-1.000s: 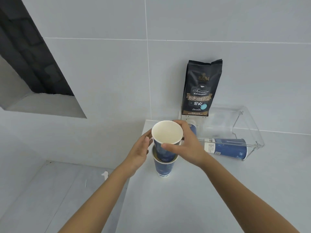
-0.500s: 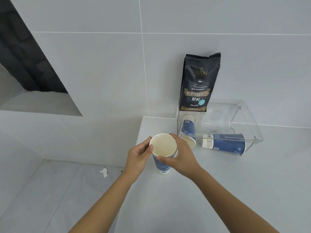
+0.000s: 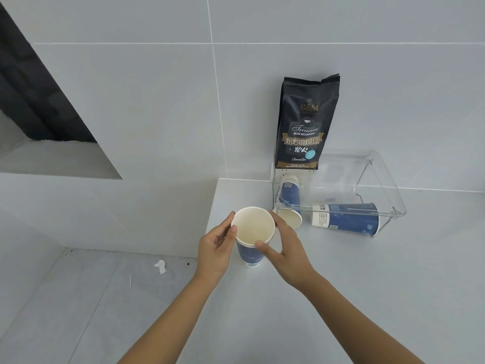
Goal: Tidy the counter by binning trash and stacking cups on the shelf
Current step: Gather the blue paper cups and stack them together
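Two blue paper cups stand nested as one stack (image 3: 252, 239) near the left edge of the white counter (image 3: 341, 298). My left hand (image 3: 216, 248) touches the stack's rim from the left with fingertips. My right hand (image 3: 284, 245) wraps the rim from the right, thumb on the front lip. Another blue cup (image 3: 288, 199) lies on its side, mouth toward me, half under a clear acrylic shelf (image 3: 388, 195). A longer run of blue cups (image 3: 346, 218) lies sideways under the shelf's front edge.
A black coffee bag (image 3: 305, 122) stands on the shelf's left end against the tiled wall. The counter ends just left of the stack, dropping to a lower grey floor with a scrap of white paper (image 3: 160, 266). A dark opening is at upper left.
The upper cup has gone down into the lower one, so the stack is shorter. Both hands followed it down and stay at the rim.
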